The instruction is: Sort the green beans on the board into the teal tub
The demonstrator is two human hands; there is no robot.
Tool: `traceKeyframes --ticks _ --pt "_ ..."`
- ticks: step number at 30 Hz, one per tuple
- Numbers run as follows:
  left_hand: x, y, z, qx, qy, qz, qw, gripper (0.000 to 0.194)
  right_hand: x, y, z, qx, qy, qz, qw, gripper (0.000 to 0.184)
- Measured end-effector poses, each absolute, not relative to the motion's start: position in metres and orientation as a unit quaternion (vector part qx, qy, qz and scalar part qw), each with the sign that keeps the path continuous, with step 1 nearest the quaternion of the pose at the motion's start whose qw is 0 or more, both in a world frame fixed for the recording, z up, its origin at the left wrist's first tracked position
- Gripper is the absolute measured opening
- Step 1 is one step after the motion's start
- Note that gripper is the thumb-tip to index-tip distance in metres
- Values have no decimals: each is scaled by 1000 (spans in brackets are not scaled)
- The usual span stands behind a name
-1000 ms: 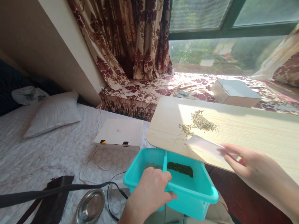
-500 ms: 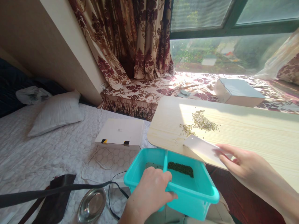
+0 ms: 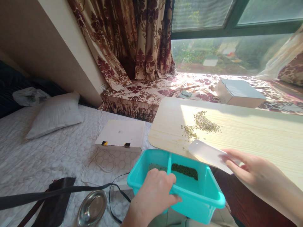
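Observation:
My left hand (image 3: 155,192) grips the near rim of a turquoise divided bin (image 3: 191,201), fingers over the edge by the divider. In the bin's right compartment lies a band of dark green beans (image 3: 184,170); a few small grains show in the left one, partly behind my hand. My right hand (image 3: 246,167) pinches a flat white plastic scraper card (image 3: 210,154), which rests at the table's near edge above the bin. Beyond the card, a loose patch of greenish-tan beans (image 3: 204,122) is spread on the pale wooden table (image 3: 248,132).
A white box (image 3: 120,134) lies on the quilted bed with cables around it. An oval metal dish (image 3: 92,208) and a dark pouch (image 3: 55,201) sit lower left. Another box (image 3: 240,93) stands on the window seat behind the table. A black strap crosses the lower left.
The white card has shifted slightly right and toward me, away from the bean patch. The bin has moved a little to the right with my left hand still on it.

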State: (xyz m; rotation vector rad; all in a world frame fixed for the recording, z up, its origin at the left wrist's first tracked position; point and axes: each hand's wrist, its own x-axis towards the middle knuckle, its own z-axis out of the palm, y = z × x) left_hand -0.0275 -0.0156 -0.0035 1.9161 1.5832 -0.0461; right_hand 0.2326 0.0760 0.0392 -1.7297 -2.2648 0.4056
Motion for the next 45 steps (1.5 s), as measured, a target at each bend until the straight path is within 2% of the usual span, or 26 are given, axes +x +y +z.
traceKeyframes --ticks 6,12,17,23,39,45 --pt "-26 -17 -2 730 602 -18 325 32 236 76 35 -613 -776 94 117 27" --pt "-27 -16 -2 729 603 -23 323 32 236 73 35 -590 -790 112 124 26" --pt "-28 -15 -4 731 600 -18 325 33 237 71 36 -611 -778 109 98 30" --pt "-26 -16 -4 733 600 -20 321 31 243 73 29 -617 -776 77 107 28" --pt "-28 -16 -2 729 603 -26 322 31 232 73 37 -592 -791 99 122 26" --pt "-28 -15 -3 727 605 -18 326 31 230 69 40 -591 -792 105 114 30"
